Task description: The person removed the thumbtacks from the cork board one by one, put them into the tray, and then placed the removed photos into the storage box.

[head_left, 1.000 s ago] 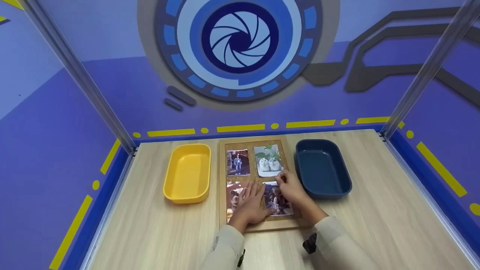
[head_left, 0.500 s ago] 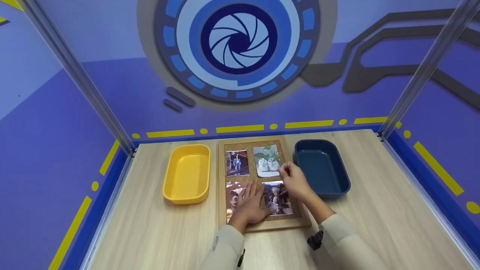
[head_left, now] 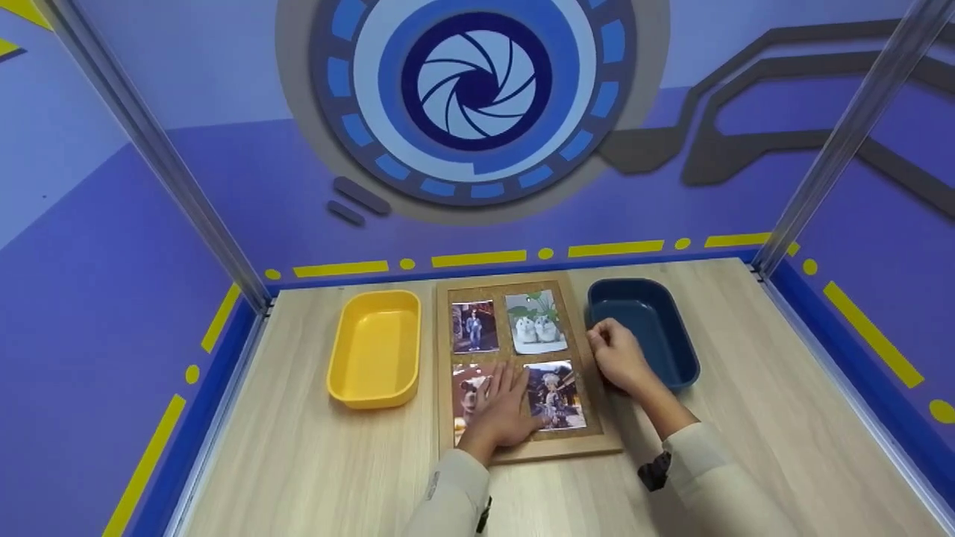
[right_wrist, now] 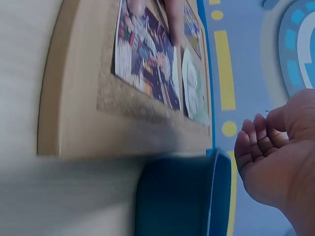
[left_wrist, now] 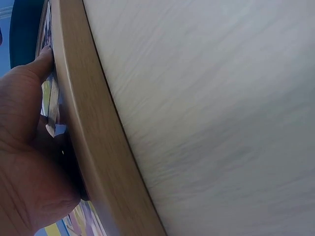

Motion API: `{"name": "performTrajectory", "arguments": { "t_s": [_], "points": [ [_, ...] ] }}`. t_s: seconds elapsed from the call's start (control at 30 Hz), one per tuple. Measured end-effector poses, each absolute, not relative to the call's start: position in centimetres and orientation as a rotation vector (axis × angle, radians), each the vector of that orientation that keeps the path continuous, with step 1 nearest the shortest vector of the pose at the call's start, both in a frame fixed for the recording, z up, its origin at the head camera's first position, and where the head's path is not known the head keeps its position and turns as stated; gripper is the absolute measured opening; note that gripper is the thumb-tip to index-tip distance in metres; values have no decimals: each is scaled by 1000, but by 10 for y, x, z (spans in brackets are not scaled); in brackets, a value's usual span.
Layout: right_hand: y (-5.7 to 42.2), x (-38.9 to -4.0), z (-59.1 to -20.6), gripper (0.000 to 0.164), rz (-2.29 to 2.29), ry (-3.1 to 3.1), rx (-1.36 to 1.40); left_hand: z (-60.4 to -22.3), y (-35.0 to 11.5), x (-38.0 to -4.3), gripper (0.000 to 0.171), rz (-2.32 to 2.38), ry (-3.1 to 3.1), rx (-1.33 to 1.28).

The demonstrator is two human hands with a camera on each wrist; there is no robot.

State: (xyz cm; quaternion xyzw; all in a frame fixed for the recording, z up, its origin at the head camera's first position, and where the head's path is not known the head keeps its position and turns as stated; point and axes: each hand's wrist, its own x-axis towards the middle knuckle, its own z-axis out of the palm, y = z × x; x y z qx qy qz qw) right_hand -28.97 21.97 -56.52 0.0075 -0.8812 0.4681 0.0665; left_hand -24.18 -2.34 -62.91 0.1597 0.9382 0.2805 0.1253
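Note:
A wood-framed cork board (head_left: 609, 444) lies on the table with photos laid out in two rows. My left hand (head_left: 503, 414) rests flat on it, fingers spread, partly covering the lower left photo (head_left: 464, 384). Its thumb touches the lower right photo (head_left: 556, 395). Above are a photo of a standing person (head_left: 474, 327) and a photo of two white animals (head_left: 537, 324). Over the near left rim of the dark blue bin, my right hand (head_left: 621, 359) has its fingers curled. In the right wrist view, a thin metal pin (right_wrist: 267, 112) pokes out from its pinch; the rest is hidden.
The dark blue bin (head_left: 690, 347) stands right of the board and a yellow bin (head_left: 336, 350) left of it. Clear-edged metal posts and printed panels (head_left: 477, 231) enclose the table (head_left: 298, 462) at the back and sides.
My right hand has moved right, from the gap between the two right-hand photos to the edge of the dark blue bin. My left hand has stayed on the board.

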Motion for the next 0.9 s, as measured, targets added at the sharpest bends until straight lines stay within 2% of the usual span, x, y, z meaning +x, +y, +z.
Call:
{"name": "performTrajectory", "arguments": {
  "t_s": [0.3,0.9],
  "points": [
    [245,-289,-567,12,1356,-2695,-26,-627,-25,-240,99,775,2733,455],
    [271,-287,-568,13,1095,-2964,77,-626,-22,-240,97,754,2741,439]
  ]
}}
